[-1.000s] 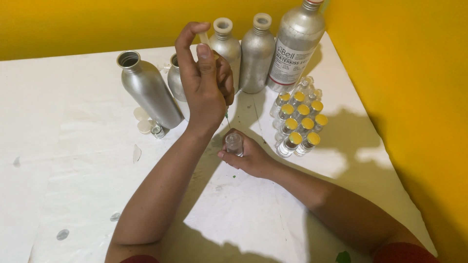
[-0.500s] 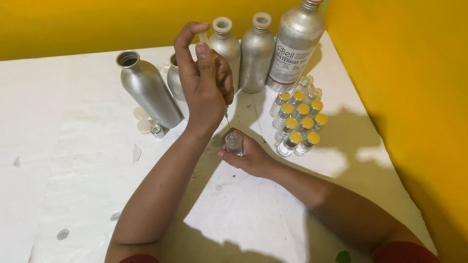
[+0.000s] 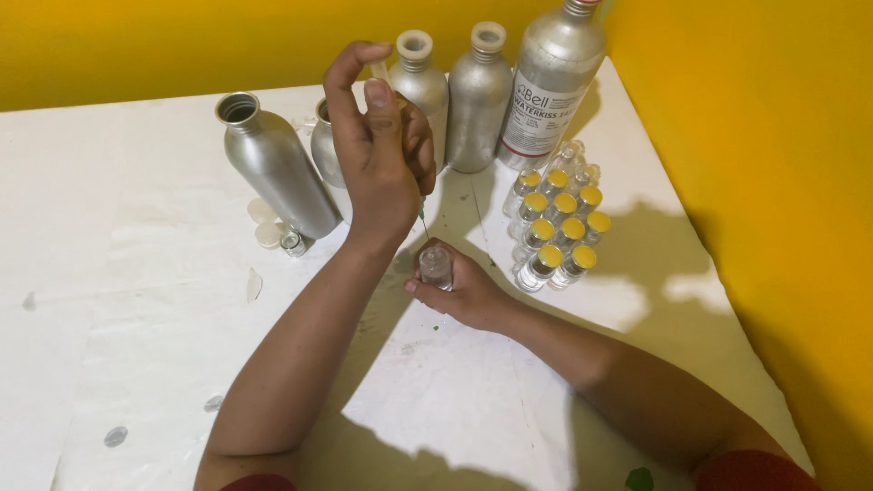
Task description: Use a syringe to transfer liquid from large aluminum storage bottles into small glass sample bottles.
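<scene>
Just below the left hand's fingers [image 3: 364, 100], the right hand's fingers [image 3: 435, 284] close around a clear glass vial [image 3: 436, 266]. To their right stand clear vials with yellow caps [image 3: 556, 227]. Beyond them rise matt silver aluminium bottles [image 3: 479, 100], one with a white label. The bench [image 3: 109, 300] is white with grey spots; the wall [image 3: 773, 182] is plain yellow.

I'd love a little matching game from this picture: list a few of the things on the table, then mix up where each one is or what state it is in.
Things:
1. small glass vial
2. syringe
3. yellow-capped vials
4. labelled metal bottle

Places or states:
A. standing in a cluster right of the hands
B. held in the right hand on the table
C. tallest, at the back near the yellow wall
D. held in the left hand, needle pointing down

Pairs: 1-B, 2-D, 3-A, 4-C
</scene>
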